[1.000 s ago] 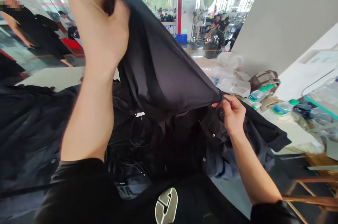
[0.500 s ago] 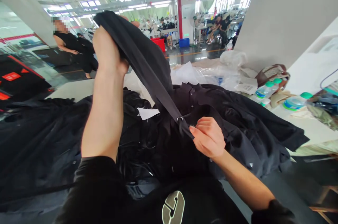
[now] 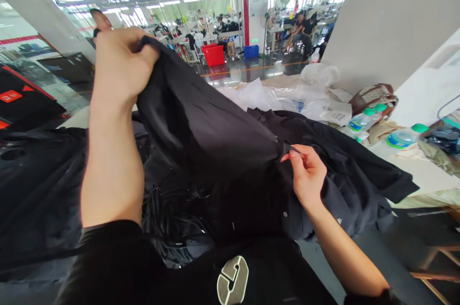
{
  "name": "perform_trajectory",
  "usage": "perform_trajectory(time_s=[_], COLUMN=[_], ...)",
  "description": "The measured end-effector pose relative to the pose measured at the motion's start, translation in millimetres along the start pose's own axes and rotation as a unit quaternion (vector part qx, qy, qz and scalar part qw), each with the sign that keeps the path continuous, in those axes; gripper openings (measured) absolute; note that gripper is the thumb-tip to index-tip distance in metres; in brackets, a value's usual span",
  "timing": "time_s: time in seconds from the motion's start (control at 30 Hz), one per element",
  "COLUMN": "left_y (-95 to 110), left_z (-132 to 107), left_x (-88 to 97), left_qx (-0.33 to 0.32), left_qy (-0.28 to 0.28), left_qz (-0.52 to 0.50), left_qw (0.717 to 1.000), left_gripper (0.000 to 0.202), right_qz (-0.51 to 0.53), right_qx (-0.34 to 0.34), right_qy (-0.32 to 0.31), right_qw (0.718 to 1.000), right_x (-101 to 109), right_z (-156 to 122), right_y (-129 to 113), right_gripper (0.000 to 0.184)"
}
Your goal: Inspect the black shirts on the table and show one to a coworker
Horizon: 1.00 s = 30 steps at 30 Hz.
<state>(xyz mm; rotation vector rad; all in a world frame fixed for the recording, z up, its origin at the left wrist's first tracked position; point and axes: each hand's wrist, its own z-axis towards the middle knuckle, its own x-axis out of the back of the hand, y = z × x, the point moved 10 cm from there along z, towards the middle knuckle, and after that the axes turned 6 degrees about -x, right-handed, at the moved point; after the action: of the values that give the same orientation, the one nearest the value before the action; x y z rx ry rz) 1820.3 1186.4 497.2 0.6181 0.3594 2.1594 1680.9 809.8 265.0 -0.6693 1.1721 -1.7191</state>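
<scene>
A black garment piece [image 3: 215,128] is stretched in the air between my two hands. My left hand [image 3: 124,63], raised at the upper left, is closed on its top edge. At the lower right end, my right hand [image 3: 309,171] pinches a narrow corner between thumb and fingers. A small shiny fitting shows on the cloth near that corner. Beneath the right hand lies a black buttoned garment [image 3: 334,195] with a long sleeve reaching to the right. Loose black cords [image 3: 172,219] are heaped below the stretched cloth, close to my body.
More black garments [image 3: 39,199] cover the left side. Clear plastic bags [image 3: 280,94], a brown bag [image 3: 377,96] and bottles with green caps [image 3: 402,137] are along the far and right side of the table. A red bin [image 3: 213,54] and blue bin [image 3: 251,51] stand on the floor beyond.
My left hand has moved left and the right hand slightly right and up. The cloth has spread from a narrow fold into a wide sheet, covering the white scrap seen before.
</scene>
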Motion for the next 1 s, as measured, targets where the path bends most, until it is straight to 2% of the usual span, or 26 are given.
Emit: perform_trajectory(time_s=[0.1, 0.2, 0.23, 0.3, 0.33, 0.43, 0.47, 0.5, 0.53, 0.6, 0.67, 0.7, 0.77, 0.83, 0.9, 1.0], left_y=[23, 25, 18, -10, -26, -72, -82, -87, -88, -69, -24, 3, 53, 89, 106, 106], left_z=[-25, -64, -79, -118, -141, -212, -230, -242, -248, -248, -251, -257, -274, -297, -319, -336], left_x=[-19.3, -18.4, -19.7, -30.4, -38.1, -62.3, -69.1, -76.0, -84.1, -107.2, -139.3, -157.2, -191.7, -222.7, -246.3, -266.1], left_qx=[-0.045, -0.026, -0.004, 0.057, 0.090, 0.176, 0.195, 0.204, 0.202, 0.158, 0.090, 0.057, 0.008, -0.032, -0.045, -0.014], left_qy=[-0.122, -0.176, -0.209, -0.316, -0.379, -0.555, -0.588, -0.603, -0.601, -0.570, -0.547, -0.542, -0.541, -0.558, -0.577, -0.580], left_qz=[0.066, 0.068, 0.070, 0.084, 0.087, 0.085, 0.089, 0.096, 0.105, 0.100, 0.040, -0.010, -0.108, -0.169, -0.206, -0.245], left_qw=[0.989, 0.982, 0.975, 0.943, 0.917, 0.808, 0.780, 0.765, 0.767, 0.800, 0.832, 0.839, 0.834, 0.812, 0.789, 0.777], left_gripper=[0.021, 0.024, 0.023, 0.021, 0.020, 0.020, 0.022, 0.023, 0.024, 0.033, 0.035, 0.032, 0.029, 0.030, 0.028, 0.018], right_qz=[-0.051, -0.110, -0.119, -0.119, -0.119, -0.137, -0.144, -0.149, -0.148, -0.141, -0.134, -0.130, -0.123, -0.120, -0.121, -0.111], right_qx=[0.028, 0.049, 0.047, 0.025, 0.010, -0.026, -0.028, -0.028, -0.024, -0.017, -0.015, -0.018, -0.028, -0.037, -0.037, -0.018], right_qy=[0.012, 0.044, 0.048, 0.045, 0.043, 0.057, 0.063, 0.066, 0.068, 0.069, 0.073, 0.077, 0.087, 0.094, 0.096, 0.097], right_qw=[0.998, 0.992, 0.991, 0.992, 0.992, 0.989, 0.987, 0.986, 0.986, 0.988, 0.988, 0.988, 0.988, 0.988, 0.987, 0.989], right_x=[16, 39, 45, 55, 58, 65, 65, 64, 62, 57, 52, 50, 48, 47, 46, 47], right_z=[-15, -44, -55, -74, -82, -100, -103, -105, -106, -106, -105, -104, -102, -99, -97, -93], right_y=[7, 27, 36, 56, 66, 84, 86, 86, 85, 82, 81, 81, 83, 86, 87, 87], right_gripper=[0.011, 0.014, 0.017, 0.022, 0.024, 0.027, 0.028, 0.029, 0.029, 0.029, 0.028, 0.027, 0.026, 0.025, 0.025, 0.027])
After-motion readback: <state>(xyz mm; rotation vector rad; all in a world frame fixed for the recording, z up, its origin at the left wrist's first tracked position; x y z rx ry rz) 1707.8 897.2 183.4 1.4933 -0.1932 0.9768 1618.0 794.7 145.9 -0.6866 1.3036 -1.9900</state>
